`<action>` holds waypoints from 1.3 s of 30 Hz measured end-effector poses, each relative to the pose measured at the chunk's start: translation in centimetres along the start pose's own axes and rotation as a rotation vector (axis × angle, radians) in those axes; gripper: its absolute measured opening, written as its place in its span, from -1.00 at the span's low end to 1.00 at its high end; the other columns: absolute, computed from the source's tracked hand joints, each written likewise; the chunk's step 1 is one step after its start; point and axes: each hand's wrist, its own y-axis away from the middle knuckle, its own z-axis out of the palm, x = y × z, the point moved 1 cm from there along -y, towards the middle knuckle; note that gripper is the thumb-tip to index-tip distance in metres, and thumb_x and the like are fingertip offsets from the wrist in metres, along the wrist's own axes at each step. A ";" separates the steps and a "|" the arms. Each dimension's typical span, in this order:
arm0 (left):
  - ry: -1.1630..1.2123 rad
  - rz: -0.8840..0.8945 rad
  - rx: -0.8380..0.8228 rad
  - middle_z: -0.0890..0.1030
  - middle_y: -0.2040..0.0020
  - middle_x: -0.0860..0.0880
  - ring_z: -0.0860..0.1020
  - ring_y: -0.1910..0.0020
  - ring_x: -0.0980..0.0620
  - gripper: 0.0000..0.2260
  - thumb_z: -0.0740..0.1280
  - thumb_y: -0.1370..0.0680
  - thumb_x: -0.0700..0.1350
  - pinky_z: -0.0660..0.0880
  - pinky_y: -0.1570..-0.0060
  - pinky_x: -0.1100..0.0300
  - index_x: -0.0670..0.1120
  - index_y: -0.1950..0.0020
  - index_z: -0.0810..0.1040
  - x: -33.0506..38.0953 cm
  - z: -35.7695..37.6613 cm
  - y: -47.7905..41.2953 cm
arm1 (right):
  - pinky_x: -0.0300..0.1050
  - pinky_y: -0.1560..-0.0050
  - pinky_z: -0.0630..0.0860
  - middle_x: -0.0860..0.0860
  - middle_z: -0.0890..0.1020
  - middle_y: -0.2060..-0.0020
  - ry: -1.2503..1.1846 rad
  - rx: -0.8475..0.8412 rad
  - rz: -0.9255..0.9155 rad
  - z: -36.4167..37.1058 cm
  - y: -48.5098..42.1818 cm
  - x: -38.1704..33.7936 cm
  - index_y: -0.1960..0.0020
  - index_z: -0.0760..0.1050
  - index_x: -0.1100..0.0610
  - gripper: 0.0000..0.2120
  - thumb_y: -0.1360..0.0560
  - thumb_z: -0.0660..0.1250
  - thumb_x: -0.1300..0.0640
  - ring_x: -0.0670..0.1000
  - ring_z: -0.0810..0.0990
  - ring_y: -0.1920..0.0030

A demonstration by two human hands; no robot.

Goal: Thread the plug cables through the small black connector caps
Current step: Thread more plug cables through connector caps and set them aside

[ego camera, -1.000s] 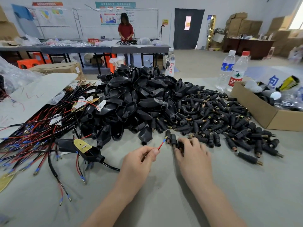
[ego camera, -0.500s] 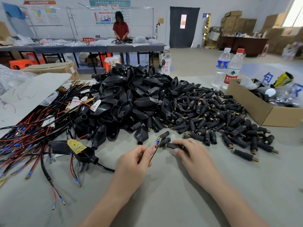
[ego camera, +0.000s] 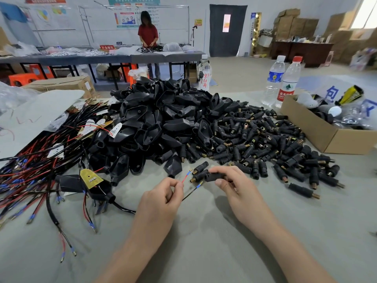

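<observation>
Toward the near edge of the bench (ego camera: 204, 246), our left hand (ego camera: 161, 198) pinches a red wire (ego camera: 185, 177); our right hand (ego camera: 238, 190) grasps a black connector cap (ego camera: 214, 176) beside it.

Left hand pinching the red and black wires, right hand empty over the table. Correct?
No. In the head view the right hand is not empty: its fingers grip a black connector cap. The left hand does pinch the red and black wires.

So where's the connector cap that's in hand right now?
Head view, centre: the right hand pinches the connector cap just right of the red wire held by the left hand, before the cap pile.
</observation>
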 end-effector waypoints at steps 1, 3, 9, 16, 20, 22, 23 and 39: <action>-0.006 0.004 0.001 0.29 0.42 -0.08 0.21 0.45 0.13 -0.86 0.26 -0.62 0.07 0.17 0.43 0.14 0.08 0.08 0.54 0.0 0.0 0.0 | -0.45 0.00 0.35 -0.24 0.53 -0.05 0.007 -0.008 -0.005 0.0 0.0 0.0 -0.16 0.53 -0.22 -0.64 -0.63 0.27 0.26 -0.16 0.52 -0.02; -0.013 0.012 0.003 0.32 0.42 -0.08 0.22 0.46 0.13 -0.86 0.25 -0.63 0.07 0.18 0.44 0.14 0.08 0.07 0.53 -0.2 0.0 0.0 | -0.46 -0.01 0.34 -0.18 0.54 -0.08 0.018 -0.019 -0.011 0.1 0.0 0.1 -0.17 0.53 -0.19 -0.65 -0.63 0.26 0.26 -0.16 0.52 -0.04; -0.022 0.002 0.001 0.35 0.40 -0.10 0.24 0.45 0.10 -0.85 0.24 -0.62 0.09 0.23 0.41 0.05 0.07 0.05 0.53 -0.5 0.0 -0.1 | -0.47 -0.02 0.33 -0.18 0.52 -0.08 0.012 -0.029 -0.027 0.1 0.1 -0.2 -0.17 0.52 -0.19 -0.66 -0.64 0.26 0.25 -0.19 0.51 -0.05; -0.018 0.012 -0.001 0.34 0.40 -0.11 0.24 0.44 0.05 -0.81 0.22 -0.59 0.13 0.25 0.39 -0.01 0.06 0.03 0.53 -0.5 0.1 -0.1 | -0.49 -0.02 0.33 -0.24 0.49 -0.06 0.015 -0.038 -0.032 0.2 0.2 -0.2 -0.16 0.52 -0.23 -0.64 -0.63 0.27 0.25 -0.20 0.52 -0.04; -0.024 0.012 -0.005 0.36 0.39 -0.12 0.27 0.42 -0.04 -0.85 0.24 -0.60 0.10 0.27 0.39 -0.02 0.07 0.03 0.53 -0.5 0.3 -0.1 | -0.46 -0.04 0.33 -0.28 0.47 -0.05 0.037 -0.044 -0.029 0.3 0.2 -0.2 -0.14 0.51 -0.27 -0.63 -0.62 0.29 0.23 -0.18 0.52 -0.05; -0.019 0.010 -0.009 0.36 0.39 -0.13 0.28 0.41 -0.08 -0.87 0.25 -0.61 0.07 0.28 0.39 -0.04 0.06 0.04 0.53 -0.4 0.3 -0.1 | -0.44 -0.07 0.35 -0.28 0.47 -0.07 0.028 -0.059 -0.031 0.4 0.2 -0.4 -0.13 0.52 -0.27 -0.63 -0.62 0.30 0.23 -0.17 0.54 -0.06; -0.017 0.012 -0.010 0.35 0.40 -0.13 0.27 0.43 -0.05 -0.88 0.26 -0.62 0.06 0.27 0.39 -0.04 0.06 0.04 0.53 -0.4 0.3 -0.1 | -0.43 -0.09 0.36 -0.28 0.47 -0.08 0.024 -0.068 -0.035 0.4 0.2 -0.5 -0.13 0.53 -0.26 -0.64 -0.61 0.30 0.24 -0.16 0.54 -0.07; 0.023 -0.011 0.044 0.45 0.40 -0.05 0.31 0.50 0.14 -0.85 0.24 -0.65 0.03 0.27 0.47 0.28 0.12 0.10 0.53 0.2 0.1 -0.2 | -0.35 -0.06 0.47 -0.20 0.67 -0.03 -0.262 -0.190 0.053 2.2 0.7 -1.9 -0.15 0.54 -0.28 -0.53 -0.54 0.38 0.30 -0.16 0.62 0.04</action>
